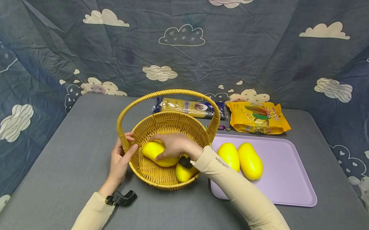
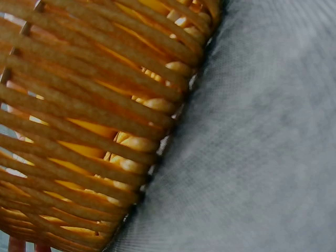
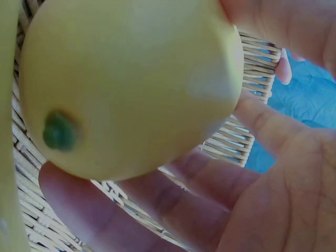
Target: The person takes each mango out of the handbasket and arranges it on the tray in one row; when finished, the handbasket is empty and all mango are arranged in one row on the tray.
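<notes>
My right hand [image 1: 174,145] reaches down into a golden wicker basket [image 1: 170,120] and grips a yellow mango [image 1: 151,151]. In the right wrist view this mango [image 3: 131,84] shows a green stem nub, with fingers and thumb curled round its sides. A second mango [image 1: 183,174] lies in the basket under my right wrist. At the basket's left side my left hand [image 1: 119,164] holds the rim by the foot of the tall arched handle, thumb inward. The left wrist view is mostly filled by the basket's woven outer wall [image 2: 79,110].
Right of the basket lies a lilac tray [image 1: 285,173] bearing two mangoes [image 1: 250,161], partly behind my right forearm. Along the back are a long gold-and-blue packet [image 1: 185,107], a yellow snack bag [image 1: 259,118] and small wrapped sweets [image 1: 221,127]. A cloud-patterned cloth hangs behind.
</notes>
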Demonstrator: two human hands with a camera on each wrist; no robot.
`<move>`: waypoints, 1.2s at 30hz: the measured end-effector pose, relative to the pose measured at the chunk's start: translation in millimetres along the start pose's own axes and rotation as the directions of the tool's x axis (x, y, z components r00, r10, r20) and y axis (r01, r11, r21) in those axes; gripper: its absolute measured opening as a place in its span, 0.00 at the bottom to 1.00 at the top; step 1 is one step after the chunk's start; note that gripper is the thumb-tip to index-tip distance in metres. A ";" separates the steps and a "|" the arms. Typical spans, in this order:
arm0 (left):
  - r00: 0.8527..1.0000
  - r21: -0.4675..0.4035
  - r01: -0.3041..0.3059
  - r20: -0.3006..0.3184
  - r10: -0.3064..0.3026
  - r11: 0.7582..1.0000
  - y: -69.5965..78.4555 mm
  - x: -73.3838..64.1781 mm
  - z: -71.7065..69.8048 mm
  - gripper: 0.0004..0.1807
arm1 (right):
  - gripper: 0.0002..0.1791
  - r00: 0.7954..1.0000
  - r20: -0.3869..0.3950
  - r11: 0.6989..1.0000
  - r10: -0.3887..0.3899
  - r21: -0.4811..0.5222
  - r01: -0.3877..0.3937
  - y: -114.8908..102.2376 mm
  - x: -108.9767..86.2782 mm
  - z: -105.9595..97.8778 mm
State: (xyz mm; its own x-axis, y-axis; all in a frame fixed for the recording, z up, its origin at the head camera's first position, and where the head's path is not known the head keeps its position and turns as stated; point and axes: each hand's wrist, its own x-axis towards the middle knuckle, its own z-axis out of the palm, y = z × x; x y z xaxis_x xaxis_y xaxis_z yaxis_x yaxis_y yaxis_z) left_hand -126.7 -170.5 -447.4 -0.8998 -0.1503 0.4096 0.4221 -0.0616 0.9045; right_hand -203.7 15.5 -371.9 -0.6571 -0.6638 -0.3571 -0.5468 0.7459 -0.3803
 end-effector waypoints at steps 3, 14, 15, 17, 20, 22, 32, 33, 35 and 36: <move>1.000 0.003 0.001 -0.002 -0.001 1.000 0.1 -0.2 -0.3 0.11 | 0.37 1.000 -0.030 1.000 0.004 -0.012 -0.004 0.5 0.5 0.4; 1.000 0.007 -0.002 -0.001 0.002 1.000 -0.4 0.5 0.2 0.12 | 0.36 0.993 -0.118 0.995 -0.001 0.096 0.012 7.9 -3.4 -6.8; 1.000 0.005 -0.003 -0.001 0.003 1.000 -0.3 0.5 0.3 0.12 | 0.36 0.991 -0.131 0.994 -0.007 0.105 0.021 8.7 -4.1 -7.7; 1.000 0.005 -0.003 -0.003 0.003 1.000 -0.4 0.6 0.4 0.12 | 0.35 0.987 -0.160 0.992 -0.014 0.122 0.034 9.6 -6.1 -9.7; 1.000 0.004 -0.002 -0.006 0.002 1.000 -0.5 0.7 0.3 0.12 | 0.35 0.979 -0.201 0.989 -0.021 0.139 0.049 11.0 -8.8 -12.1; 1.000 0.008 -0.003 -0.009 0.003 1.000 -0.4 0.6 0.2 0.12 | 0.35 0.974 -0.227 0.987 -0.020 0.150 0.055 11.6 -11.1 -14.0; 1.000 0.014 -0.003 -0.008 0.003 1.000 -0.4 0.7 0.2 0.12 | 0.36 0.924 -0.380 0.957 -0.037 0.252 0.142 16.3 -24.5 -18.5; 1.000 0.012 -0.004 -0.009 0.004 1.000 -0.4 0.6 0.3 0.12 | 0.36 0.917 -0.397 0.952 -0.039 0.263 0.154 16.6 -26.0 -18.7; 1.000 0.012 -0.005 -0.010 0.005 1.000 -0.5 0.7 0.1 0.12 | 0.37 0.900 -0.433 0.943 -0.040 0.283 0.178 17.2 -29.0 -18.9; 1.000 0.012 -0.005 -0.011 0.005 1.000 -0.4 0.7 0.2 0.12 | 0.37 0.893 -0.449 0.938 -0.038 0.292 0.186 17.3 -31.0 -19.2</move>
State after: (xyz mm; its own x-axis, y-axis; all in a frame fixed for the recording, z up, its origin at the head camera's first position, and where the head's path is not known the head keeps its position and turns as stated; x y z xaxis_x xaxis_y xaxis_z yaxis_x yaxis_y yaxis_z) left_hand -127.5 -170.4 -447.5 -0.8965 -0.1613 0.4126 0.4249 -0.0494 0.9039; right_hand -202.8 50.0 -351.0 -0.7989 -0.5964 0.0785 -0.4841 0.5600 -0.6723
